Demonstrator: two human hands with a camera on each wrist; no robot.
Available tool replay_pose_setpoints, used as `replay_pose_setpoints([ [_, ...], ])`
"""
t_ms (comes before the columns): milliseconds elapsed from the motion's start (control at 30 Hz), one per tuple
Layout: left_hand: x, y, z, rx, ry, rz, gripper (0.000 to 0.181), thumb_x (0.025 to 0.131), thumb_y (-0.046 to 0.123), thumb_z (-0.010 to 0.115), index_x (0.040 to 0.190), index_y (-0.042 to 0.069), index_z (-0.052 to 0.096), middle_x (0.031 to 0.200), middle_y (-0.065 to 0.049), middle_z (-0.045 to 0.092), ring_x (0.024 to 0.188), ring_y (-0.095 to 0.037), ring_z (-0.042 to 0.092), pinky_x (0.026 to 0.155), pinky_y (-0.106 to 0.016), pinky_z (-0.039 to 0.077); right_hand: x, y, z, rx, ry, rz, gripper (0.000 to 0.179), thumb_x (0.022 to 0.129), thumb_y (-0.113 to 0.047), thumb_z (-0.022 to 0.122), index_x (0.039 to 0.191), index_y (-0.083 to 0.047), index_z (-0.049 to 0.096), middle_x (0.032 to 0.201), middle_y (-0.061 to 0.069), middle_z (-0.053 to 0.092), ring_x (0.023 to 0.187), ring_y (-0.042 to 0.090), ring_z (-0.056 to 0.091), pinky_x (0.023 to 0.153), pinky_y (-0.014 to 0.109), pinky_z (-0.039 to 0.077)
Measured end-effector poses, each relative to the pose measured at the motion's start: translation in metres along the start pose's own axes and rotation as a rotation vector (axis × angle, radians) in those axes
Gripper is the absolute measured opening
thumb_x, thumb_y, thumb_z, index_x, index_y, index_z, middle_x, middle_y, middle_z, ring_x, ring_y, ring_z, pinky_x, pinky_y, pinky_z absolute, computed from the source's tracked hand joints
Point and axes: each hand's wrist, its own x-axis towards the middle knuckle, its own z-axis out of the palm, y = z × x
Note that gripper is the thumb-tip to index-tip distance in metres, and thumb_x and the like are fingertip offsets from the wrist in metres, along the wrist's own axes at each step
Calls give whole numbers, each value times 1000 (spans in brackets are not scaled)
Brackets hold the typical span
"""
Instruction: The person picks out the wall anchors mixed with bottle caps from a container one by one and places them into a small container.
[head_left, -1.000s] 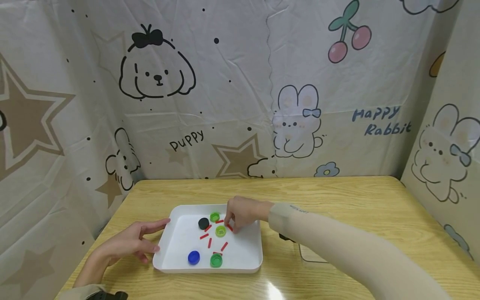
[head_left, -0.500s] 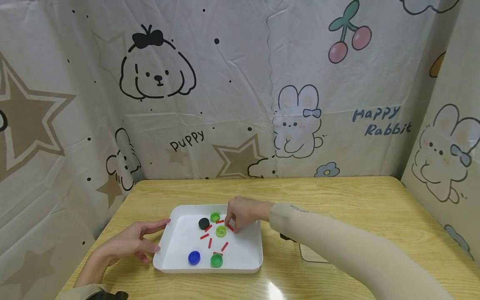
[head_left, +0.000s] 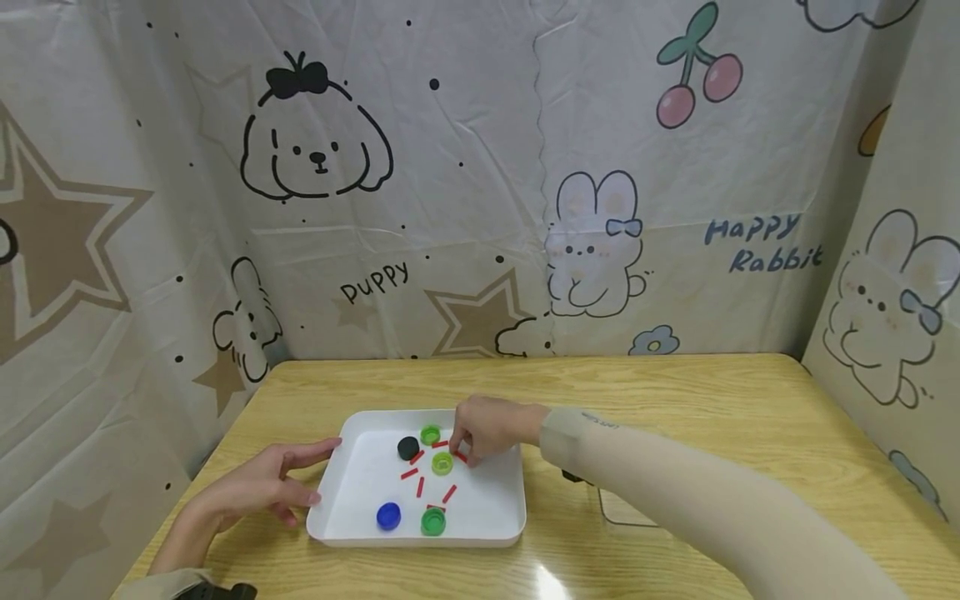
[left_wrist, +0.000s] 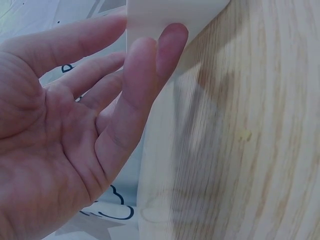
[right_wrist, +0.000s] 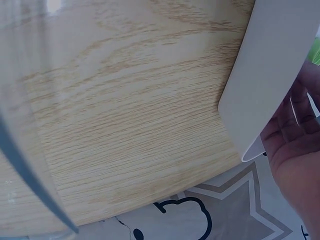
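Touching the white tray [head_left: 347, 492] at its left side, the left hand [head_left: 262, 481] has its fingers apart in the head view. Inside the tray the right hand [head_left: 486, 427] has its fingers together, seemingly pinching one red strip [head_left: 461, 457] just beside the yellow-green cap [head_left: 442, 463]. Something so thin could twist or slip from a loose pinch, and a knuckle could nudge that cap. Counted: one tray, seven visible strips, five caps: one black cap [head_left: 408, 448], one blue cap [head_left: 388, 517], one yellow-green, one far green cap [head_left: 431, 435], one near green cap [head_left: 432, 523].

In the left wrist view, fingertips merely meet the tray wall; so light a touch might let it slide on the tabletop [left_wrist: 240, 150] if bumped.

In the right wrist view, the hand reaches over the wall, fingertips hidden; the wrist could knock that edge.
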Motion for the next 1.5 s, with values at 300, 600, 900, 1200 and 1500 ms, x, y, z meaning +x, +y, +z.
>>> replay_pose_setpoints([
  [300,0,0,1,-8,5,-5,85,91,6,77,163,-2,32,166,-33,23,75,-29,66,61,-43,62,-1,1,-2,11,8,-39,25,90,-5,84,113,-15,85,76,-7,60,71,7,51,62,19,42],
  [600,1,1,1,2,5,-3,86,91,6,78,163,-2,32,166,-33,23,77,-30,67,61,-43,62,-11,-1,-12,62,14,-67,23,90,-4,84,111,-9,84,72,-7,60,68,7,50,64,20,45],
  [900,0,2,1,0,3,1,86,90,6,78,162,-4,32,166,-33,22,79,-31,67,61,-43,62,-29,-2,-26,62,4,-100,16,90,-4,84,106,-7,84,68,-7,57,67,7,48,64,21,43],
  [1200,0,-1,1,-6,9,-9,87,90,10,79,163,0,33,166,-31,23,83,-32,69,61,-43,62,-39,-1,-33,75,34,-112,15,89,-5,85,104,-7,84,65,-7,54,67,7,47,65,23,42],
  [1500,1,-3,0,-16,8,3,86,90,8,79,163,-1,33,166,-32,23,81,-33,68,61,-44,63,-50,4,-32,92,44,-116,15,87,-4,86,103,-5,84,64,-6,53,67,6,46,65,23,42],
])
